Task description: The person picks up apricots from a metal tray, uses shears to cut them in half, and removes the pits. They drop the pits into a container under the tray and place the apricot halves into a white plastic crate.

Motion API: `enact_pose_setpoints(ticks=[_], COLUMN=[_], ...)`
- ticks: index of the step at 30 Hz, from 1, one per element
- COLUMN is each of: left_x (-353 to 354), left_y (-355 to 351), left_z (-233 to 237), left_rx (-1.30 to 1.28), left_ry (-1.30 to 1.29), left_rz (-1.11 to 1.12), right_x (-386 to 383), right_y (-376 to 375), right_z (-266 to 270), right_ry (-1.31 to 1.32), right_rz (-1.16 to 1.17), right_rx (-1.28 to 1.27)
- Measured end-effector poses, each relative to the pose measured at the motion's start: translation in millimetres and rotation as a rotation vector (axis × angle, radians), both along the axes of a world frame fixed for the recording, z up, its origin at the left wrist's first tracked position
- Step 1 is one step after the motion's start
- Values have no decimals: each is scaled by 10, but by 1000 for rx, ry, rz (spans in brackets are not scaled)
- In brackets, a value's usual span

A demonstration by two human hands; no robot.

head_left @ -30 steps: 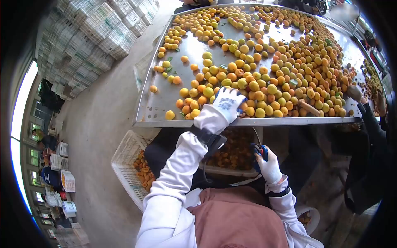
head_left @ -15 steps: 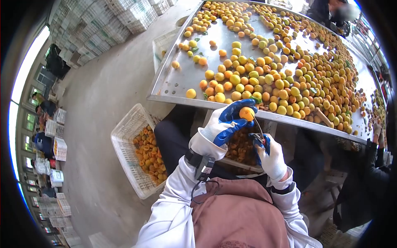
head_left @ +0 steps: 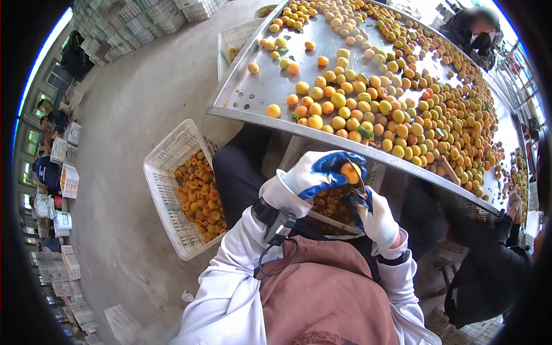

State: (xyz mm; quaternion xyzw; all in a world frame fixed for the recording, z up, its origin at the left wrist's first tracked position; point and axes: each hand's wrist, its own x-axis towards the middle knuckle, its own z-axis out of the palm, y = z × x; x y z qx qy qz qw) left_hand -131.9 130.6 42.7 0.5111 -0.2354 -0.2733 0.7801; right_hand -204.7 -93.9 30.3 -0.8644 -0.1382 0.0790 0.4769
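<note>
My left hand (head_left: 326, 175), in a white glove with blue palm and fingers, is closed around a yellow-orange apricot (head_left: 349, 172). Close by on the right, my right hand (head_left: 375, 215) wears the same kind of glove and grips a small tool with a thin curved metal end (head_left: 361, 183), which touches the apricot. Its handle is mostly hidden by the fingers. Both hands are over a crate of apricot pieces (head_left: 333, 204), just outside the near edge of a metal table (head_left: 270, 122) strewn with whole apricots (head_left: 397, 117).
A white crate (head_left: 164, 198) of orange apricot halves stands on the floor at the left. Another crate (head_left: 233, 37) is beside the table's left edge. A person (head_left: 474, 34) is at the far side, another in dark clothes (head_left: 489, 276) at the right. Stacked crates (head_left: 132, 23) stand behind.
My left hand has drawn away from the table edge with the apricot, nearer my right hand. The view has shifted, and the tool's curved end now lies against the fruit's right side.
</note>
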Motion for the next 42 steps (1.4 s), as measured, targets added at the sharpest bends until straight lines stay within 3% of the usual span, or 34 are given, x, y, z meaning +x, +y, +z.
enact_pose_setpoints(ticks=[3, 6, 10, 12, 13, 16, 19, 21, 23, 25, 27, 29, 31, 32, 34, 35, 40, 41, 42], left_x=[-144, -228, -251, -253, -260, -283, -252, -241, -168, -158, -154, -175, -212, -238, -265, -274, -257, -219, -199], left_y=[-154, -363, -446, -492, -511, -559, -562, -537, -538, -594, -623, -603, -578, -581, -576, -571, -600, -568, -559], left_z=[-134, -317, -375, -373, -388, -412, -457, -480, -675, -833, -882, -788, -671, -653, -681, -704, -853, -904, -912], left_rx=[-159, -333, -314, -131, -133, -286, -213, -177, -48, -25, 170, 140, -36, -44, -67, -91, -208, -269, -312], left_ry=[243, 398, 372, 127, 127, 509, 631, 606, 314, 319, 77, 196, 441, 456, 460, 461, 517, 437, 428], left_rz=[53, 125, 171, 315, 310, 315, 303, 302, 364, 379, 496, 468, 377, 389, 372, 356, 282, 266, 286], right_x=[14, -28, -50, -79, -94, -105, -102, -128, -157, -175, -169, -161, -166, -167, -155, -168, -209, -225, -237], right_y=[141, 356, 373, 430, 454, 492, 467, 413, 413, 427, 451, 440, 410, 360, 279, 287, 433, 401, 387], right_z=[-191, -399, -385, -326, -307, -497, -561, -547, -442, -440, -557, -649, -644, -615, -485, -486, -572, -765, -655], right_ry=[-108, -245, -201, -173, -144, -131, -73, 87, 145, 204, -3, -68, 184, 186, 902, 904, 443, 100, -42], right_rz=[-62, -330, -358, -377, -387, -422, -443, -367, -366, -369, -357, -348, -301, -301, -158, -159, -397, -415, -394], right_rx=[98, 95, 89, 80, 70, 78, 82, 252, 312, 376, 147, 159, 434, 433, 1247, 1247, 694, 345, 152])
